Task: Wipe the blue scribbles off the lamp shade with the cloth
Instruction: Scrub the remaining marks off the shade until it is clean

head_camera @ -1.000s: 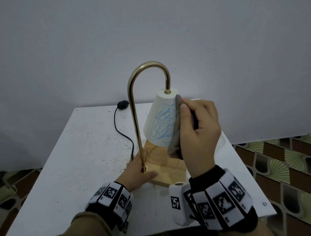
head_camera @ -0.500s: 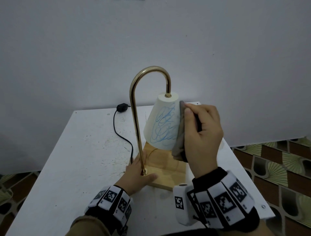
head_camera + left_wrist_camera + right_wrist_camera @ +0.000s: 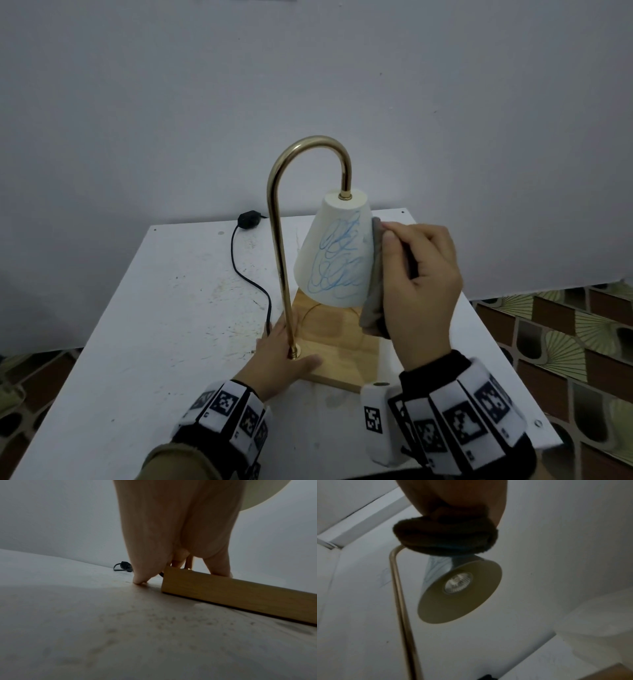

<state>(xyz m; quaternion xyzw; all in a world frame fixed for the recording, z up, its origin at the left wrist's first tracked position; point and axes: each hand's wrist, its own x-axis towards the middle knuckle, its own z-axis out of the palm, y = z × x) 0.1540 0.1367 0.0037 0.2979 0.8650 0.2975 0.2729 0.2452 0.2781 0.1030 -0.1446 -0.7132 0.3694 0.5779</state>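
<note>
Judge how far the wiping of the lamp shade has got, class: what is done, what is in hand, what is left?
Done: the left hand steadies the wooden base, and the right hand holds the cloth against the right side of the lamp shade. In hand: the first wipe seems to be starting. Left: the blue scribbles on the facing side look untouched.

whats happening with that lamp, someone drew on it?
A person is cleaning blue scribbles off the white lamp shade. The right hand holds a grey cloth against the shade's right side, while the left hand steadies the lamp at the foot of the brass stem on the wooden base. The scribbles facing the head camera are not yet wiped.
</note>
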